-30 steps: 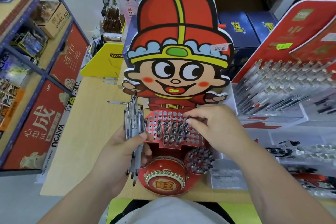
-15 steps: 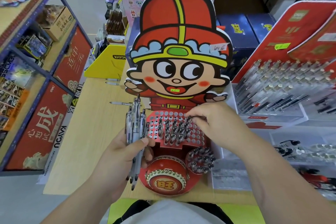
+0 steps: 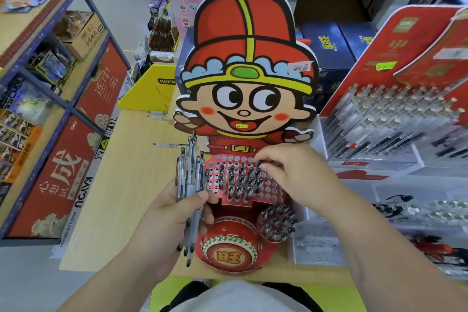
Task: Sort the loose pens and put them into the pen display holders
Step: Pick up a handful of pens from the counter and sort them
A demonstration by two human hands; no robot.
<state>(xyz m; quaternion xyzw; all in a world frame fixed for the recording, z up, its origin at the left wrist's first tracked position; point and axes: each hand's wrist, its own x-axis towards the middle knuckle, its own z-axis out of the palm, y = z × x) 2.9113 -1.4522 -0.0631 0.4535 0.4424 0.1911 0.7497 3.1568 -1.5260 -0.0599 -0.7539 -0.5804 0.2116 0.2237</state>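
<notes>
Pens: loose bundle standing upright in left hand, thumb clamping it just beside red display holder as ready supply. Right hand pinching single pen by top, seating it in perforated grid. More pens lying on counter, waiting.

Light is bright and even, apparently from overhead; I see only faint, soft shadows on the table. The cartoon pen display in the centre is sharp and saturated. Wide-angle bending is strong at the edges: the left shelves lean inward. The pen racks at right look soft and smeared.
</notes>
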